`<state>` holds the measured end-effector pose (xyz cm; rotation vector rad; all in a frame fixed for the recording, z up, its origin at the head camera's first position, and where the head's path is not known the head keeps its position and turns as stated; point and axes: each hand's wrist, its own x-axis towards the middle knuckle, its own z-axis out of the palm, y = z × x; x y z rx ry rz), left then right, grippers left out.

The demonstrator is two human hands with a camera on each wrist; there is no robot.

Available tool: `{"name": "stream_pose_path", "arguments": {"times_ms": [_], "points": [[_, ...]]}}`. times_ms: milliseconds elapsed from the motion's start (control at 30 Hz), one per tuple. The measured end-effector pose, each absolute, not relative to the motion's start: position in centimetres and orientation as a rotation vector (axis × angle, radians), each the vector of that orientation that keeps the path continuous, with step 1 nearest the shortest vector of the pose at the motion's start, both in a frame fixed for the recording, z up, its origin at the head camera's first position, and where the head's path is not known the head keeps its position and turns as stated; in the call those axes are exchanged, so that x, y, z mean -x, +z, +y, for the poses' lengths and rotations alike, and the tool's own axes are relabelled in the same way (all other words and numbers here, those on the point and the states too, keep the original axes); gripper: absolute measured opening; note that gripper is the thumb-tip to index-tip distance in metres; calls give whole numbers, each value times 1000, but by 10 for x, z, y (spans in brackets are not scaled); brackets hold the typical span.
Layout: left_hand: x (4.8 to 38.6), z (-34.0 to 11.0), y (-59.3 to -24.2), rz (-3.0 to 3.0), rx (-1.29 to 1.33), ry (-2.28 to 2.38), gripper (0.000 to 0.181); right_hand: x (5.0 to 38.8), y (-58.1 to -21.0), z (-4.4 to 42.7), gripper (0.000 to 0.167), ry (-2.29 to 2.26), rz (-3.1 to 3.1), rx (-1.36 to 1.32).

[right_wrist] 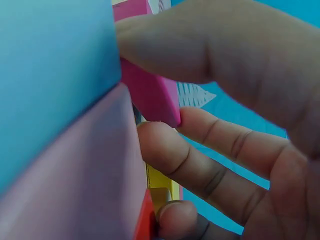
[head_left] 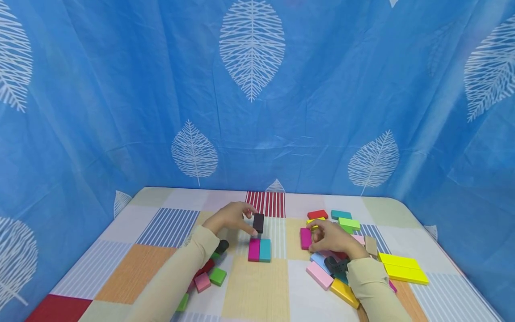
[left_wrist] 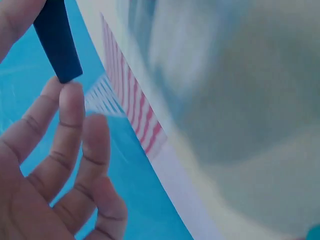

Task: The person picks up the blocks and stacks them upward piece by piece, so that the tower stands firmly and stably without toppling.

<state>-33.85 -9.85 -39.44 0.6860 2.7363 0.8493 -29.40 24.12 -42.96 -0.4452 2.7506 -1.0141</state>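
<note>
In the head view my left hand (head_left: 233, 217) holds up a black block (head_left: 259, 223) by its ends. The left wrist view has the same block (left_wrist: 57, 42) pinched between thumb and fingertips. Just below it on the cloth, a magenta block (head_left: 254, 250) and a teal block (head_left: 265, 250) lie side by side, touching. To the right, my right hand (head_left: 335, 237) grips another magenta block (head_left: 306, 239) at the edge of a pile. In the right wrist view, thumb and fingertips pinch that magenta block (right_wrist: 152, 97).
Under the right hand lies a pile with a pink block (head_left: 319, 275), a golden-yellow block (head_left: 344, 293) and a red block (head_left: 317, 214). Bright yellow blocks (head_left: 403, 268) lie farther right. Near the left forearm are green (head_left: 218, 276) and pink blocks (head_left: 202, 282). A blue curtain (head_left: 257, 147) hangs behind.
</note>
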Motion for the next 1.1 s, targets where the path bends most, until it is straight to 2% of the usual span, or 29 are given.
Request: {"name": "stream_pose_path", "arguments": {"times_ms": [233, 567, 933, 1100], "points": [[320, -76, -395, 2779, -657, 804, 61, 292, -426, 239, 64, -996, 2748, 460], [294, -50, -401, 2779, -643, 839, 61, 291, -425, 234, 55, -1067, 2619, 686], [282, -39, -411, 2839, -669, 581, 61, 287, -427, 220, 51, -986, 2577, 800], [279, -37, -412, 2873, -641, 494, 61, 284, -425, 212, 52, -923, 2597, 756]]}}
